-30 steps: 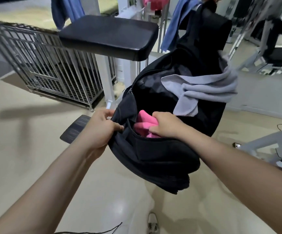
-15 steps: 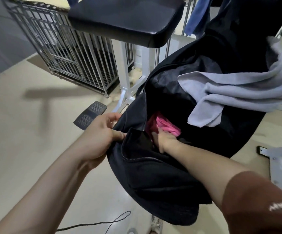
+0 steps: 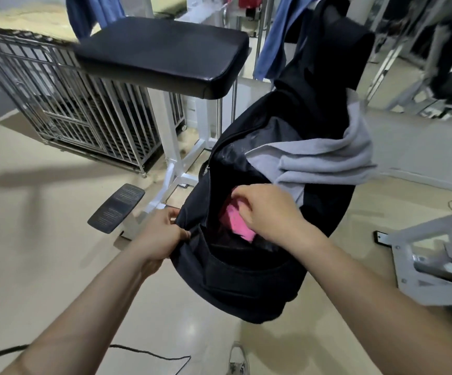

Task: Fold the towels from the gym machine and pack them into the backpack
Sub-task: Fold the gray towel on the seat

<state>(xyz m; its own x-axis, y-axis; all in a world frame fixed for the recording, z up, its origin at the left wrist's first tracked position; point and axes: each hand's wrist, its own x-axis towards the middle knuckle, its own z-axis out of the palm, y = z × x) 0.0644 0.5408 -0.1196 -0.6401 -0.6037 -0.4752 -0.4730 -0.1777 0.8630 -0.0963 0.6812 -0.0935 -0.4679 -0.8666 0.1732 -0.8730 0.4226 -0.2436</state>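
The left hand (image 3: 162, 235) is clamped on the near lip of the black backpack (image 3: 246, 288), thumb and fingers pinching the fabric and pulling the mouth open. The right hand (image 3: 270, 212) is down in that mouth with its fingers curled round a folded pink towel (image 3: 237, 221), which sits partly inside the main compartment and partly showing above the rim. The bag hangs slanted in the air, its top end up by the gym machine; what holds it there I cannot make out.

A grey towel (image 3: 324, 163) lies bunched across the far edge of the opening, half in the bag and half spilling over the side. That is the one I would worry about. If the right hand shoves the pink towel deeper, or the bag swings, the grey one could slide off and land on the floor (image 3: 43, 212).

The pink towel's fold may also come apart if it is forced past the rim at an angle. And should the left hand's pinch slip, the soft mouth would likely sag shut on the right hand.

A blue towel (image 3: 270, 39) hangs on the machine behind the padded bench (image 3: 162, 50), not yet folded.
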